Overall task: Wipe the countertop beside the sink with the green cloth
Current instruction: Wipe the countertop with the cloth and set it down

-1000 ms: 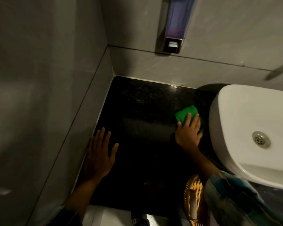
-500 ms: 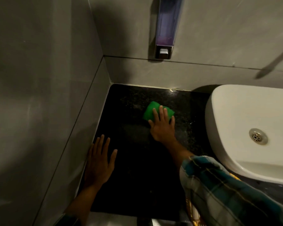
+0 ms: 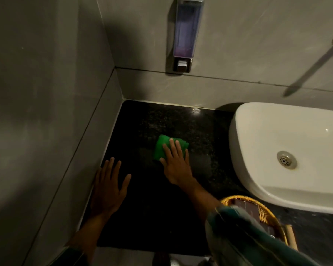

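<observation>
Right hand [image 3: 176,165] flat and pressing on green cloth [image 3: 161,148], fingers stretched over it, at centre of frame on the black countertop [image 3: 161,214], well left of the white sink [image 3: 288,150]. Left hand [image 3: 109,186] spread open, palm down, holding nothing, at lower left close to grey wall [image 3: 46,112]. Wicker basket [image 3: 263,210] at lower right, partly hidden behind sleeve [image 3: 244,240].

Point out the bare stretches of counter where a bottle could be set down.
Free: the black countertop between back wall and green cloth; also the near strip between left hand and right forearm. Crowded: front right, where the wicker basket sits against the sink.
</observation>
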